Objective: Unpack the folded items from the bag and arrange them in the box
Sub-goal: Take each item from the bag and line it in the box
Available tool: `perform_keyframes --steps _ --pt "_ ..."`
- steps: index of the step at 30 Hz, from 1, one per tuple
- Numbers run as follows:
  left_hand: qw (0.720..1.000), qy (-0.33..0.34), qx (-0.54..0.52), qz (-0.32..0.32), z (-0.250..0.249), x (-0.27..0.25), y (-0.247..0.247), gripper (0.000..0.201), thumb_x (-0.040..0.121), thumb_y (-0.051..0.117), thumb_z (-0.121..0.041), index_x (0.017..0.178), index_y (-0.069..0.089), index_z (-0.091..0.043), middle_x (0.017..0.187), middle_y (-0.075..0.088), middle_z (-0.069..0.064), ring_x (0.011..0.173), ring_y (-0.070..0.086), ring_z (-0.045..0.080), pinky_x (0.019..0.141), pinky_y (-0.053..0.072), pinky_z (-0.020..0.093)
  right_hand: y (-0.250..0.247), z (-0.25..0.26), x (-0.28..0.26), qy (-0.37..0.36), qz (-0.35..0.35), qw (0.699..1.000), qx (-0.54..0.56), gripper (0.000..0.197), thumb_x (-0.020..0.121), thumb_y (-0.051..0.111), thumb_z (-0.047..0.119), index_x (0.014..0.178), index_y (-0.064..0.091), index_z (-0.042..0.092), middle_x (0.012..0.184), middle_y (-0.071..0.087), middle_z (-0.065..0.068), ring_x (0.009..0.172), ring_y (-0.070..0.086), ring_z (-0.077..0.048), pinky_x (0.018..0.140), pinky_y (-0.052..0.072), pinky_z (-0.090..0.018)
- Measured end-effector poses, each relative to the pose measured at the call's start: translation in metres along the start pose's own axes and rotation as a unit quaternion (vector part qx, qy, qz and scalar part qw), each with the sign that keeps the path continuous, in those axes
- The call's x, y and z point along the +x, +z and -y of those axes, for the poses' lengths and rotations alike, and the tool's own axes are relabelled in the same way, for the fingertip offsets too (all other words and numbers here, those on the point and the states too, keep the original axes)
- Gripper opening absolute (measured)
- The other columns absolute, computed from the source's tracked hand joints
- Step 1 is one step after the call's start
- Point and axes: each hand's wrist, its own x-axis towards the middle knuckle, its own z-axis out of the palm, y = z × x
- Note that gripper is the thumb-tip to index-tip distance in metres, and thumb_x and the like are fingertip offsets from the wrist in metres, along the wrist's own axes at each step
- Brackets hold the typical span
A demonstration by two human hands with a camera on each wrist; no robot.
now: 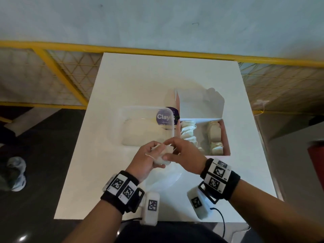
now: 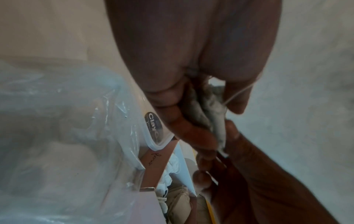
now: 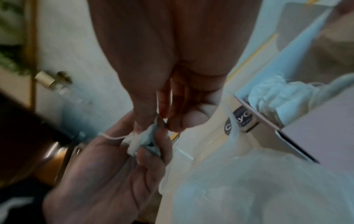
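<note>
Wristbands: where the head view's lower middle showed my forearms, both wrists wore black bands with square coded tags, small white camera units hanging under them.
Left hand: my left hand [image 1: 149, 160] sat just below the frame's centre, fingers curled around a small white folded item [image 1: 162, 156], cupping it from beneath.
Thread: a thin white thread [image 3: 113, 137] ran from the item across my left fingers.
Right hand: my right hand [image 1: 184, 155] met the left from the right side, thumb and forefinger pinching the top of the same folded item; the other fingers hung bent beside it.
Where the item was: held off the white table [image 1: 122, 190], in both hands, near the front edges of the bag and the box, inside neither.
Bag: directly above my hands, left of centre, the clear plastic bag [image 1: 140, 127] lay on the table with pale contents I could not make out, and a round purple "Clay" sticker [image 1: 164, 117] at its right corner.
Box: right of the bag and touching it, the pink-sided box [image 1: 226, 137] stood open, lid flap up behind; two rows of pale folded items [image 1: 188, 132] lay inside, one along the left wall, one towards the right.
Farther back: a yellow mesh barrier [image 1: 70, 74] crossed the upper frame behind the table.
</note>
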Motion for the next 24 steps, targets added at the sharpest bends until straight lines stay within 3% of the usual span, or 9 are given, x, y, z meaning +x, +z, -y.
perform_keyframes --steps 3,6,9,13,17,20,22,24 --pt "0.996 -0.018 -0.078 0.034 -0.004 -0.003 -0.003 0.030 0.076 0.065 -0.014 0.103 0.058 -0.003 0.089 0.068 0.014 0.076 0.068 0.026 0.059 0.057 0.029 -0.003 -0.007 -0.005 0.026 -0.054 0.993 0.106 0.014 0.078 0.072 0.011 0.082 0.059 0.014 0.068 0.060 -0.001 0.054 0.054 -0.006 0.054 0.047 -0.021" --pt "0.997 -0.025 -0.056 0.054 -0.004 -0.006 -0.004 0.042 0.068 0.061 -0.004 0.110 0.058 -0.003 0.095 0.067 0.016 0.081 0.068 0.032 0.064 0.057 0.030 -0.010 -0.013 -0.013 0.039 -0.097 0.986 0.130 0.016 0.080 0.069 0.007 0.070 0.058 0.013 0.064 0.059 -0.002 0.057 0.055 -0.010 0.055 0.047 -0.023" --pt "0.996 -0.023 -0.052 0.065 -0.001 -0.008 -0.003 0.044 0.066 0.060 0.000 0.110 0.059 -0.006 0.098 0.066 0.015 0.084 0.069 0.032 0.070 0.057 0.030 -0.018 -0.012 -0.022 0.038 -0.114 0.975 0.185 0.015 0.081 0.066 -0.001 0.073 0.062 0.011 0.072 0.063 -0.008 0.066 0.056 -0.017 0.059 0.048 -0.023" --pt "0.992 -0.029 -0.093 0.076 0.003 -0.007 -0.006 0.043 0.073 0.059 0.001 0.116 0.057 -0.006 0.104 0.063 0.018 0.093 0.067 0.037 0.075 0.057 0.037 -0.033 -0.006 -0.037 0.005 -0.124 0.967 0.222 0.011 0.080 0.064 -0.007 0.079 0.061 0.004 0.069 0.063 -0.009 0.059 0.058 -0.012 0.056 0.047 -0.020" --pt "0.994 -0.012 -0.093 0.064 0.006 -0.004 -0.006 0.028 0.089 0.047 0.012 0.111 0.053 -0.005 0.110 0.059 0.023 0.089 0.066 0.034 0.073 0.057 0.040 -0.044 0.002 -0.055 -0.015 -0.115 0.973 0.199 0.017 0.082 0.063 -0.003 0.086 0.068 0.013 0.068 0.063 -0.006 0.058 0.053 -0.010 0.058 0.047 -0.017" --pt "0.994 -0.005 -0.098 0.056 0.005 -0.002 -0.007 0.019 0.090 0.048 0.009 0.101 0.054 -0.006 0.108 0.064 0.018 0.093 0.065 0.037 0.072 0.056 0.036 -0.048 0.006 -0.067 -0.022 -0.098 0.976 0.192 0.016 0.083 0.060 -0.007 0.082 0.067 0.008 0.062 0.065 0.008 0.056 0.053 -0.003 0.058 0.046 -0.015" --pt "0.994 -0.011 -0.094 0.049 0.004 0.000 -0.006 0.014 0.083 0.057 0.000 0.094 0.056 -0.007 0.104 0.065 0.017 0.091 0.064 0.037 0.070 0.056 0.037 -0.048 0.006 -0.071 -0.023 -0.098 0.971 0.216 0.005 0.082 0.061 -0.004 0.082 0.063 0.001 0.062 0.063 0.010 0.059 0.054 -0.005 0.059 0.047 -0.016" --pt "0.994 -0.029 -0.098 0.044 0.002 0.003 -0.004 0.009 0.081 0.059 -0.012 0.086 0.053 -0.008 0.101 0.062 0.020 0.094 0.056 0.038 0.070 0.055 0.040 -0.045 0.005 -0.071 -0.012 -0.102 0.964 0.246 0.010 0.076 0.058 0.007 0.081 0.061 -0.002 0.064 0.062 0.009 0.062 0.053 -0.008 0.059 0.047 -0.019"
